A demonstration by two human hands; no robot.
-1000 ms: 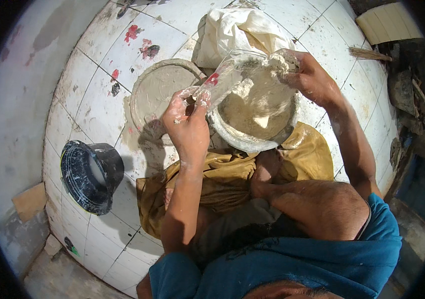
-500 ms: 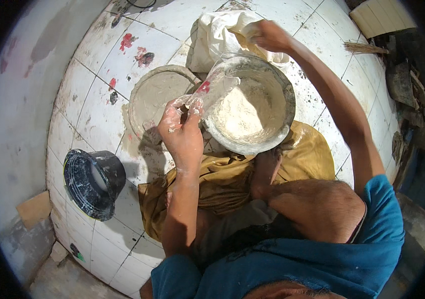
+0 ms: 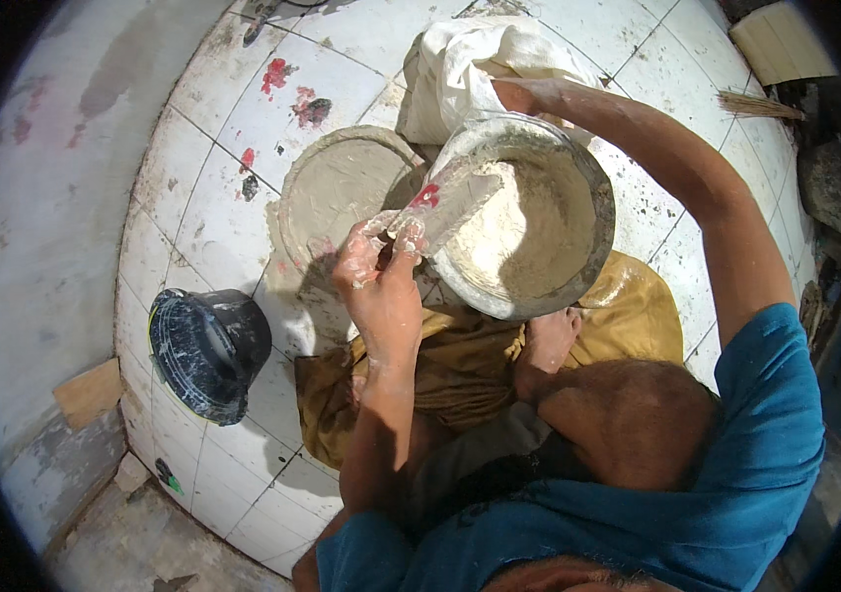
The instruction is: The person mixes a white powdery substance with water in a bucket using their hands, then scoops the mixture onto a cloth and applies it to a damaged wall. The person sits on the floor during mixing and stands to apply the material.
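Observation:
My left hand (image 3: 381, 271), dusted with pale powder, pinches a see-through flat plastic piece (image 3: 455, 209) with a red smear. The piece reaches over the left rim of a grey round bucket (image 3: 603, 232). Inside that bucket lies cream-white powder (image 3: 490, 237), part sunlit and part in shadow. My right forearm (image 3: 608, 111) stretches past the bucket's far side to a white sack (image 3: 445, 74). The right hand is down in the sack's mouth, its fingers hidden.
Left of the bucket sits a shallow round pan (image 3: 297, 183) of smooth grey paste. A black basin (image 3: 243, 331) lies tipped on the white tiles further left. Yellow-brown cloth (image 3: 643, 306) spreads around my foot. A straw broom (image 3: 761, 105) and clutter line the right edge.
My right hand has gone from the sack's opening down inside it, out of sight. The left hand still holds the plastic piece by the bucket. The whole view has shifted slightly.

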